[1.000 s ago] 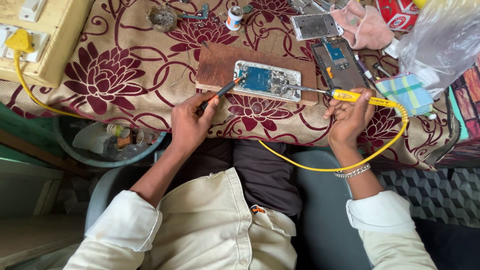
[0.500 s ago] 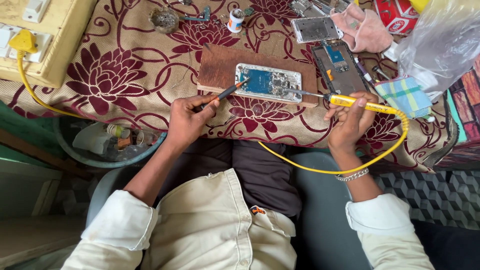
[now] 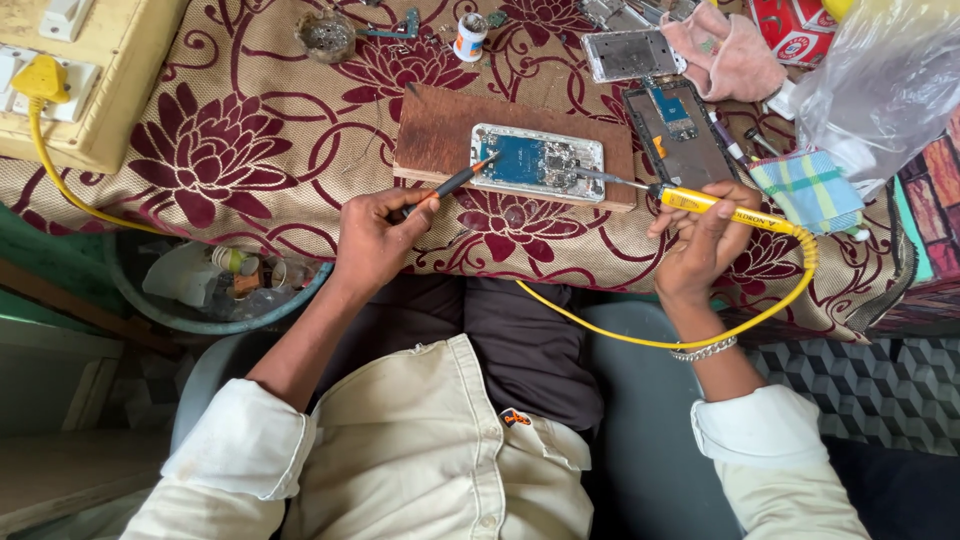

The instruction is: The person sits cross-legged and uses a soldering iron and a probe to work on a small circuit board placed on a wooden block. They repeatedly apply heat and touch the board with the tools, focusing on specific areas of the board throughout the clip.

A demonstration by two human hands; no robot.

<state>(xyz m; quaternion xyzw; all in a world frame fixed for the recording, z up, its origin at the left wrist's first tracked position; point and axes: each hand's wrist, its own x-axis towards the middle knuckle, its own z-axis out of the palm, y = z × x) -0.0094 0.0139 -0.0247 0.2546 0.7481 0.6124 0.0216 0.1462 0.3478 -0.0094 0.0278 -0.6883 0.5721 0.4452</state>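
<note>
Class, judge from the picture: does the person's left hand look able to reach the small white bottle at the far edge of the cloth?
Probably yes: the left hand holds a thin tool, but bare cloth lies between it and the white bottle.

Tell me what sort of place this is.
Probably a small phone repair bench. An opened phone lies on a wooden board, the right hand holds a yellow soldering iron to it, the left hand holds a thin tool, and another stripped phone lies nearby.
</note>
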